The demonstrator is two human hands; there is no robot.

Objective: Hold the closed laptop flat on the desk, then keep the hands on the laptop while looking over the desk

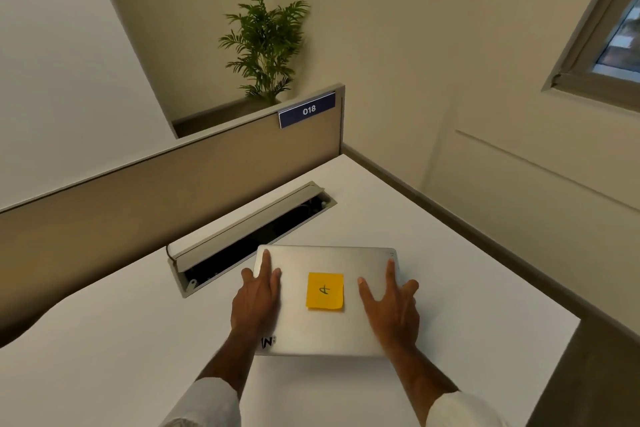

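Observation:
A closed silver laptop [325, 329] lies flat on the white desk [121, 340]. A yellow sticky note [325, 290] with a handwritten mark sits on the middle of its lid. My left hand [257, 298] rests flat on the lid's left side, fingers straight and spread toward the far left corner. On the right side of the lid lies my right hand [391, 305], also flat with fingers spread, the outer fingers reaching over the right edge.
An open cable tray [242, 239] with its flap raised is set into the desk just behind the laptop. A beige partition [173, 184] with a blue "018" label [307, 110] stands behind it. A potted plant [265, 42] rises beyond. The desk's right edge drops off near the wall.

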